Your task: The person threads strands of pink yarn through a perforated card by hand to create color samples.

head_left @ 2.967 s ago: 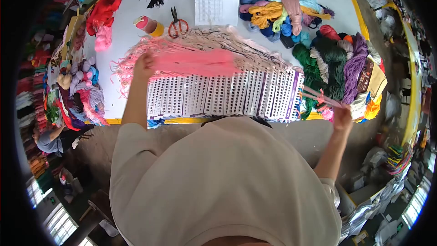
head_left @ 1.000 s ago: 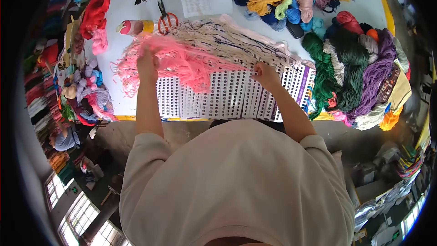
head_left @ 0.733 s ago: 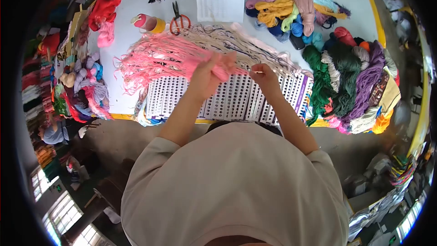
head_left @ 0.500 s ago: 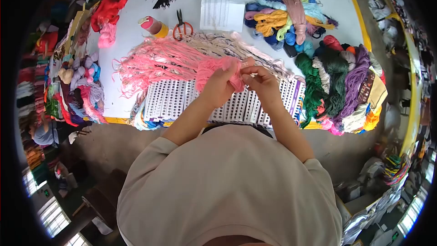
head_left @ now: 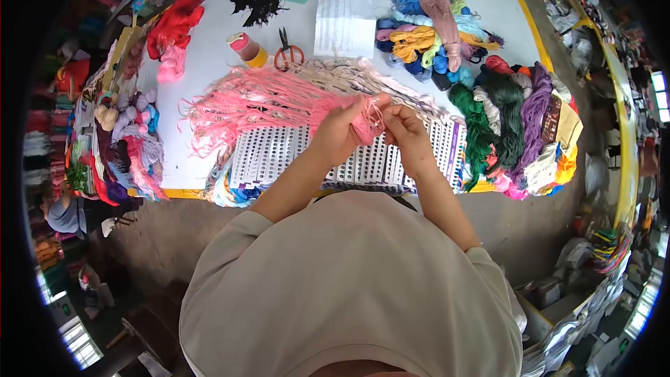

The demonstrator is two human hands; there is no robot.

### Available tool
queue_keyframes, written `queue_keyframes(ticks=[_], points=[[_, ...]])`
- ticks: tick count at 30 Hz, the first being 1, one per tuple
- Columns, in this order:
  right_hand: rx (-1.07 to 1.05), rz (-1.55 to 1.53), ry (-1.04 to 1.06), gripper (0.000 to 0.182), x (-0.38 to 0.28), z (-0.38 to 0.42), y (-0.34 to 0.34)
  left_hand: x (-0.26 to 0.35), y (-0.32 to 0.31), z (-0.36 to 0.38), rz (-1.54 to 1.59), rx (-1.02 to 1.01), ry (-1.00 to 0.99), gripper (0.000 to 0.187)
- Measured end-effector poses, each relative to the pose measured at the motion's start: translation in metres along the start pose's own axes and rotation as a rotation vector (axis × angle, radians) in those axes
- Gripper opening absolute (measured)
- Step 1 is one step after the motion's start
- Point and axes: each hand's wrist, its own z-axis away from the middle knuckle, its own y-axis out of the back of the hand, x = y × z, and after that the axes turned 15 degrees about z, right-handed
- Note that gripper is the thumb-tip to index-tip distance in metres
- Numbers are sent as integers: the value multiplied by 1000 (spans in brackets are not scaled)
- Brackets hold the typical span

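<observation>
A thick bundle of pink yarn is gripped in my left hand, thumb on top and the strands looped around its far end. My right hand pinches thin strands of the same yarn at the bundle's right end, close to my left fingertips. Loose pink tails spread left across the table. Beneath both hands lie rows of white cards with punched holes. Beyond them stretch long cream and dark strands.
Orange-handled scissors and a pink thread cone stand past the yarn. A printed sheet lies at the back. Colourful skeins are heaped back right, green and purple ones at right, red yarn at left.
The view has shifted slightly, so the table sits a little lower. My right hand has moved slightly closer to my left at the bundle's end; both still hold the yarn.
</observation>
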Motion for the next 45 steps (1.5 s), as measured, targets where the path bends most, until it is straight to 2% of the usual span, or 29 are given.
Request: queue_keyframes(ticks=[5, 7, 11, 13, 14, 16, 17, 23, 28, 37, 39, 40, 41, 42, 44, 45], points=[[-4, 27, -9, 10, -5, 9, -9, 0, 5, 6, 22, -77, 48, 47], [-20, 72, 60, 11, 1, 11, -10, 0, 3, 10, 6, -90, 59, 46], [14, 35, 84, 10, 0, 19, -15, -1, 11, 13, -35, -62, 41, 45], [14, -261, -27, 7, -2, 23, -15, -1, 17, 14, -172, -3, -16, 48], [15, -260, -26, 7, -2, 23, -14, -1, 17, 15, -172, -5, -16, 48], [3, -372, -64, 5, 1, 24, -13, 0, 17, 17, -53, -165, 13, 48], [5, -371, -62, 5, 0, 25, -15, 0, 15, 18, -53, -167, 14, 48], [79, -116, -29, 7, -2, 29, -33, -2, 10, 28, -46, -120, 17, 47], [87, -102, -7, 7, 1, 31, -38, -4, 5, 34, -124, -71, -34, 37], [92, -179, -78, 6, 7, 22, -22, -16, 14, 14, -51, 76, -127, 22], [9, -498, -96, 7, 6, 14, -9, -10, 17, 1, -7, 67, -109, 21], [9, -503, -105, 7, 6, 13, 1, -6, 19, -7, 34, 51, -85, 20], [-132, -546, -140, 7, 5, 14, 16, -1, 17, -13, -3, 154, -115, 27], [-270, -590, -177, 8, 4, 15, 31, 9, 27, -20, -37, 179, -90, 24], [-30, -295, -236, 11, 10, 26, 66, 49, 67, -29, -47, 268, -14, 21], [224, -34, -225, 12, 27, 28, 90, 76, 96, -30, -25, 329, 32, 20]])
